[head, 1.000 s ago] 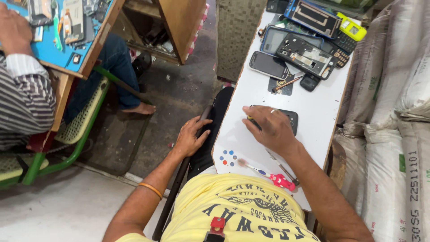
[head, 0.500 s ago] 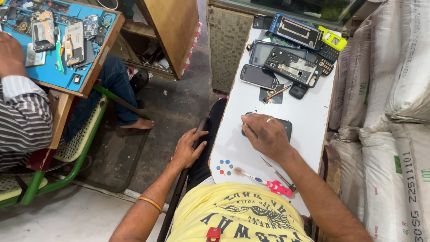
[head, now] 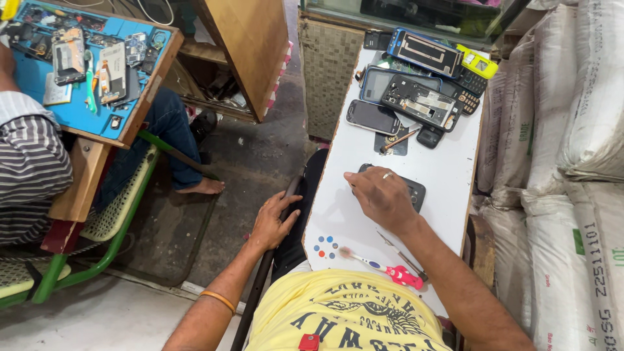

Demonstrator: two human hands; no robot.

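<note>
My right hand (head: 382, 196) lies palm down on a dark phone (head: 413, 190) in the middle of the narrow white table (head: 448, 169), covering most of it. My left hand (head: 273, 221) rests below the table's left edge, on my dark trouser leg beside a black bar (head: 263, 286); its fingers are loosely spread and hold nothing. Close to my yellow shirt, a toothbrush with a pink handle (head: 383, 268) and a thin screwdriver (head: 400, 255) lie on the table.
Several phones and open phone bodies (head: 416, 91) are piled at the table's far end. White sacks (head: 572, 162) are stacked along the right. At the left, another person in a striped shirt (head: 29, 169) sits at a blue work mat (head: 84, 71) on a green chair (head: 110, 227).
The view has tilted and moved closer. My right hand stays on the dark phone and my left hand stays by the table edge.
</note>
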